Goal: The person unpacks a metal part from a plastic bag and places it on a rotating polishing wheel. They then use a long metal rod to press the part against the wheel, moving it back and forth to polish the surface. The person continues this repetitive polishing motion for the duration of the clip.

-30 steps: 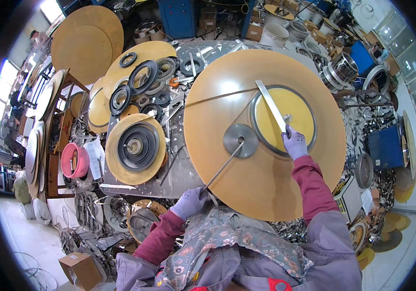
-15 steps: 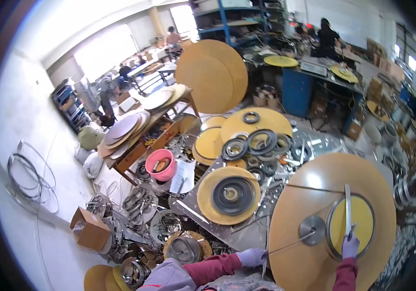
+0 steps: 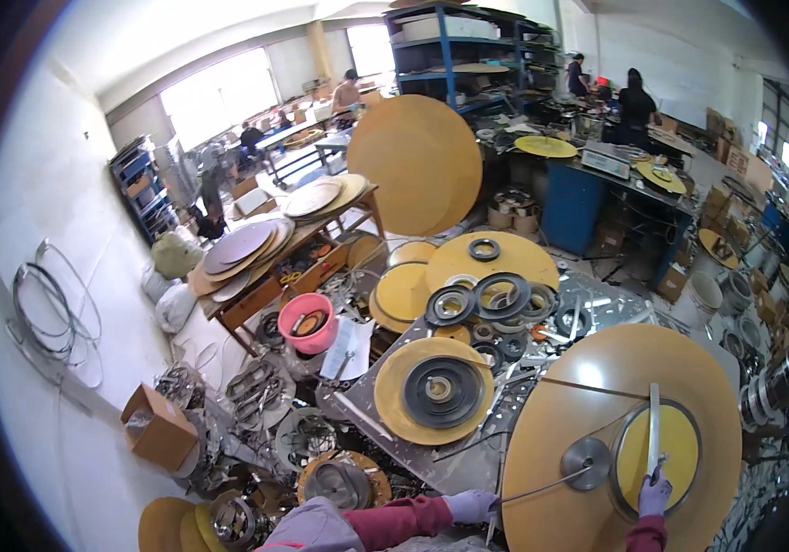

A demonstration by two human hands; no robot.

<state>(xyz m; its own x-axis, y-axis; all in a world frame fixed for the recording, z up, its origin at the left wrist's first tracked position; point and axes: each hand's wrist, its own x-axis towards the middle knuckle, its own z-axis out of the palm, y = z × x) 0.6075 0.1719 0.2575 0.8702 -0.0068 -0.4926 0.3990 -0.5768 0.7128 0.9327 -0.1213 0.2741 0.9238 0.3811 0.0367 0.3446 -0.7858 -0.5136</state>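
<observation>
Steadying a metal strip across a big tan disc, lower right of frame.

Left hand (image 3: 470, 505), gloved, closed on the end of a thin rod (image 3: 542, 487) at the tan disc (image 3: 588, 386) edge; right hand (image 3: 655, 492), gloved, pinching the flat metal strip (image 3: 654, 428) lying over the yellow inner disc (image 3: 657, 457), beside the grey hub (image 3: 588, 462). Seemingly aligning pieces about the hub; next, probably firm holds and careful positioning of the strip.

brown cardboard box (image 3: 157, 426) | floor, lower left | open top, beside wall
</observation>
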